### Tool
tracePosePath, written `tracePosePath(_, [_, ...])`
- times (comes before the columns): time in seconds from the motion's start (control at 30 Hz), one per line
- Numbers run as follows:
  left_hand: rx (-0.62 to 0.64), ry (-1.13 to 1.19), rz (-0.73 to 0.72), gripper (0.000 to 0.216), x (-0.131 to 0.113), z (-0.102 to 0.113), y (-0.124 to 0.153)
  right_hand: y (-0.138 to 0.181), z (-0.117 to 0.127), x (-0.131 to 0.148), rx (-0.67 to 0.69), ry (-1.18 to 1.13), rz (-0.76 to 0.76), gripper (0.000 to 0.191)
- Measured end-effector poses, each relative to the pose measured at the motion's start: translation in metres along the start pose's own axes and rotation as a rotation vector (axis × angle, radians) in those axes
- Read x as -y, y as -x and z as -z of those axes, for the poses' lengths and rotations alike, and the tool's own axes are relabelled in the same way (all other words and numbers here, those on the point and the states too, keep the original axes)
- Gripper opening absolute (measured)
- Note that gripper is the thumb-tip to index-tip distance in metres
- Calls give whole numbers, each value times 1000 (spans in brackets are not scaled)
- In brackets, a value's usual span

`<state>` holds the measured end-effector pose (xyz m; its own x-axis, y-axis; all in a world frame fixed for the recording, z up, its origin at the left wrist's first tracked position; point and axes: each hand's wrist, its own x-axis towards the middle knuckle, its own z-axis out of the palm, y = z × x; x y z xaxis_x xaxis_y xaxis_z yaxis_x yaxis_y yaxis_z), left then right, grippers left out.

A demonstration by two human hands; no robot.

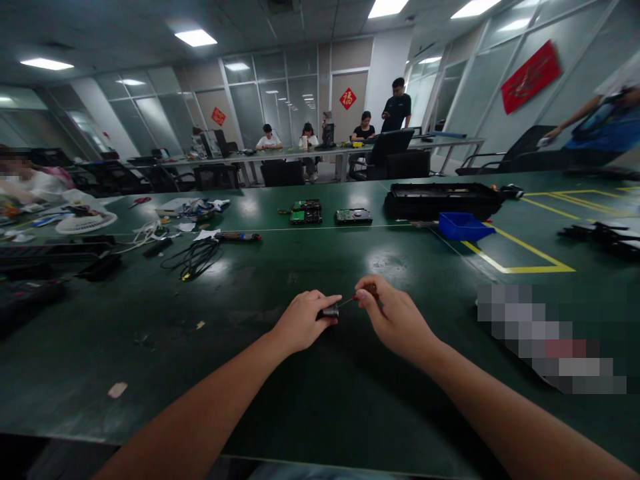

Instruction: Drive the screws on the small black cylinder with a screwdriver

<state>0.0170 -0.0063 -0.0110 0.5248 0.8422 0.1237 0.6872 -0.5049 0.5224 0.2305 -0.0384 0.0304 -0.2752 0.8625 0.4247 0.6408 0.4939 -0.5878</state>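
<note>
My left hand point(301, 321) is closed around a small dark cylindrical part point(330, 311) with a silvery end, held just above the green table point(260, 373). My right hand point(395, 317) pinches a thin screwdriver point(349, 301) with a red handle. Its metal tip points left and meets the end of the part. Both hands are close together at the middle of the table, a little above its surface.
Circuit boards point(306, 212) and a hard drive point(353, 216) lie farther back. A black tray point(443, 199) and blue bin point(463, 225) sit at the right by yellow floor-style tape lines. Cables point(195, 257) and clutter lie at the left. People sit and stand at tables behind.
</note>
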Motion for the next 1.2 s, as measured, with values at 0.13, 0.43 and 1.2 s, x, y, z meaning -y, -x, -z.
tracePosePath(0.13, [-9, -6, 0, 50, 1, 1, 0, -1, -1, 0, 19, 53, 16, 11])
tracePosePath(0.43, [-7, -18, 43, 50, -3, 3, 0, -2, -2, -1, -71, 88, -22, 12])
tracePosePath(1.2, [-83, 245, 265, 38, -12, 22, -7, -1, 4, 1, -135, 69, -46, 16])
